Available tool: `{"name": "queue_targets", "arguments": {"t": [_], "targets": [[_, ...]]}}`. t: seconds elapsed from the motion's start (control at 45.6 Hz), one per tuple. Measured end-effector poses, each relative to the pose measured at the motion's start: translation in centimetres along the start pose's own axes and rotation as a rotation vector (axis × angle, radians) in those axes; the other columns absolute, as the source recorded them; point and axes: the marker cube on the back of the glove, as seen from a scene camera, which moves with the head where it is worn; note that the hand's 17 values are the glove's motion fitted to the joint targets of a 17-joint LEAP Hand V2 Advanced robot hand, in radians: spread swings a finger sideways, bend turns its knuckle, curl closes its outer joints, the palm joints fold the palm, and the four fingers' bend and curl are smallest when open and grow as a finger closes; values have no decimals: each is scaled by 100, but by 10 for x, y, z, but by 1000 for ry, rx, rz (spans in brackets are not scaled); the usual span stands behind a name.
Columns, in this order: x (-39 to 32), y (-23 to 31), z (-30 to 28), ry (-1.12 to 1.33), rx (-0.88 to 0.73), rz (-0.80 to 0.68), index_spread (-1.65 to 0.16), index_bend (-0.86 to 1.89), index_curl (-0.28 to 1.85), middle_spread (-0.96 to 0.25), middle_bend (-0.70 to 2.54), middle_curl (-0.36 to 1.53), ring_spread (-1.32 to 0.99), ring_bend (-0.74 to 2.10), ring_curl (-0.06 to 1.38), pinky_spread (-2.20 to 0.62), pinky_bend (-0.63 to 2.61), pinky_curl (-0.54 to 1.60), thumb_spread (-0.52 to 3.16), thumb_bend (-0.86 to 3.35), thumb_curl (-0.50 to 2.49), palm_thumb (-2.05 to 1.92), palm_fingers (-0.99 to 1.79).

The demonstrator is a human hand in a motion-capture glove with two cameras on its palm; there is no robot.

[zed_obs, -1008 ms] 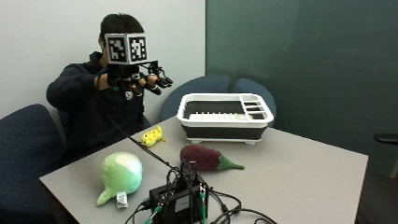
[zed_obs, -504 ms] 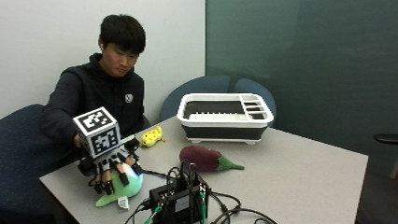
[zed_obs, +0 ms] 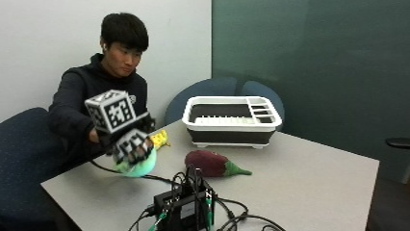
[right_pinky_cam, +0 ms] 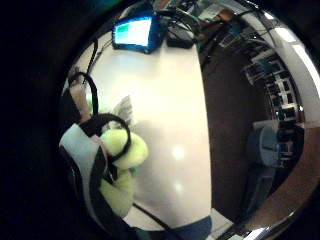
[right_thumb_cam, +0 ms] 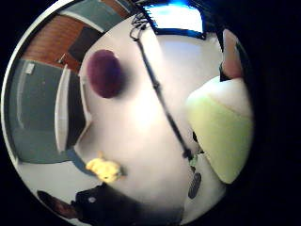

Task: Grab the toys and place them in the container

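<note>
In the outside view my gloved right hand grips a pale green plush toy and holds it a little above the table's near left part. The same toy fills one side of the thumb side palm view and shows under the straps in the little finger side view. A purple eggplant toy lies mid-table. A small yellow toy lies near the person's edge. The white and black container stands at the back with nothing in it.
A black electronics box with several cables sits at the table's front edge, and one black cable runs across the table toward my hand. Blue chairs stand behind the container and at the left.
My hand came down from in front of the person's face onto the green toy, closed round it, and has lifted it off the table, slightly toward the middle.
</note>
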Motion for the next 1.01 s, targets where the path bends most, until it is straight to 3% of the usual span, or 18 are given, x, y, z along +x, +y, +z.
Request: {"name": "queue_targets", "arguments": {"t": [0.153,0.307,0.416,0.548,0.635,0.701,0.745,0.789,1.008], "targets": [[-109,-4,-100,-181,130,-151,-40,58,44,-19,86,39,-34,114,48,-38,97,39,60,33,67,78,110],[-216,-53,-163,-379,169,-350,-42,66,53,-21,94,45,-37,119,53,-40,100,42,38,33,74,77,106],[-273,-90,-153,-459,155,-325,-42,69,59,-23,98,49,-39,121,56,-40,103,45,25,34,78,77,101],[-343,-90,-99,-335,106,-345,-43,67,65,-24,100,54,-39,123,58,-41,107,47,16,32,81,73,90],[-343,-104,-79,-297,21,-359,-42,57,67,-24,95,54,-38,123,59,-40,113,49,18,26,81,69,73],[-360,-91,-64,-289,-42,-411,-38,37,65,-23,80,52,-35,122,60,-37,124,51,37,22,80,62,43],[-368,-82,-60,-321,-73,-443,-36,33,66,-15,58,46,-27,104,58,-27,130,56,55,11,74,45,-16],[-361,-81,-66,-370,-69,-442,-35,26,61,-10,47,42,-21,88,53,-20,133,54,66,5,70,37,-35],[-291,-78,-108,-387,24,-350,-32,16,46,-1,27,34,-7,56,35,-4,114,43,102,-2,57,24,-16]]}}
